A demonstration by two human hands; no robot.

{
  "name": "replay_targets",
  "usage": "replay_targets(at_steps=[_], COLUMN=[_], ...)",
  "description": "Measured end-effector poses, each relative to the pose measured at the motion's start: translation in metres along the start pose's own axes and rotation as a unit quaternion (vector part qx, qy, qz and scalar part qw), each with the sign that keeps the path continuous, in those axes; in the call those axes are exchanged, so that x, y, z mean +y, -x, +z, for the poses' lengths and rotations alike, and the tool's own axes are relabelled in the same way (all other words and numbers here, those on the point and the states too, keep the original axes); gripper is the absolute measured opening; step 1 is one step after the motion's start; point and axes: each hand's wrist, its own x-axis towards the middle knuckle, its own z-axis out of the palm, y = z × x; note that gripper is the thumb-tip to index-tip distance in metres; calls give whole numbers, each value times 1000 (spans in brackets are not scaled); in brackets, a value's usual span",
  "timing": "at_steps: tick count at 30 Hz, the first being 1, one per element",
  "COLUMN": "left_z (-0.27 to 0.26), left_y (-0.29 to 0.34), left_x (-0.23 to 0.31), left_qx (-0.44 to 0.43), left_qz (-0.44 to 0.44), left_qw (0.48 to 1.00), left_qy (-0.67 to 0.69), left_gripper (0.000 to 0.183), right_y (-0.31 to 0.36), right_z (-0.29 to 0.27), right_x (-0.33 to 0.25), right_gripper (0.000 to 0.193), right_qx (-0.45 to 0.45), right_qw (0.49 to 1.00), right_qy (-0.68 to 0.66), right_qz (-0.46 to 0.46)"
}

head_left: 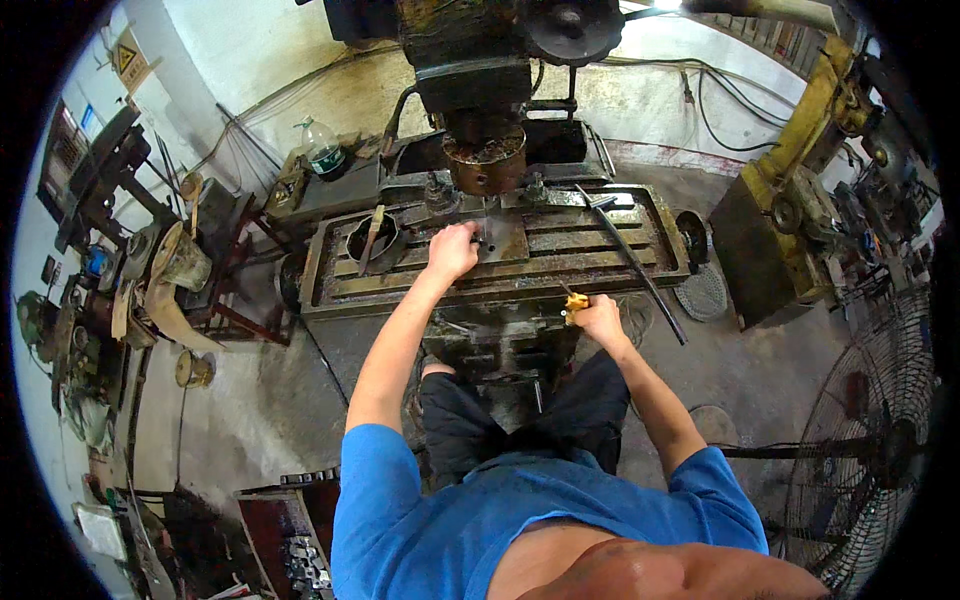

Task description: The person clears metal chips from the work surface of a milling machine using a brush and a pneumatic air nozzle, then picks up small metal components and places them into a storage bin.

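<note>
Yellow tool (575, 303), just one, in right hand (600, 318)

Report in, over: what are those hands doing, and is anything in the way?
Left hand at the slotted table, grip unclear. Right hand grips yellow tool. Dark rod slants over table's right side, apart from both hands.

Can't make out, at this size, anything between the fingers (470, 231) of the left hand (452, 252). Can't see all of the yellow tool (575, 304), partly behind the right hand (600, 321). Can't follow the machine (470, 85) past the upper edge, nor the fan (900, 442) past the rim.
</note>
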Motion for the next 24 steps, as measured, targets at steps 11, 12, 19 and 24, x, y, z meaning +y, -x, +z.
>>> replay_targets(at_steps=[11,12,19,24], left_z=[27,29,24,28], left_y=[-40,-41,-44,-52], left_x=[13,14,10,0], left_qx=[79,94,100,87], left_qz=[7,-13,-157,-162], left_qw=[997,995,981,980], left_qy=[13,15,59,69], left_gripper=[24,24,29,34], right_y=[32,34,-26,-16], right_z=[-37,-50,-229,-365], right_x=[15,11,-100,-254], right_gripper=[34,34,47,51], right_qx=[-97,-108,245,150], right_qw=[978,969,893,697], right_qy=[-154,-192,-34,-444], right_qz=[-105,-114,-376,-542])
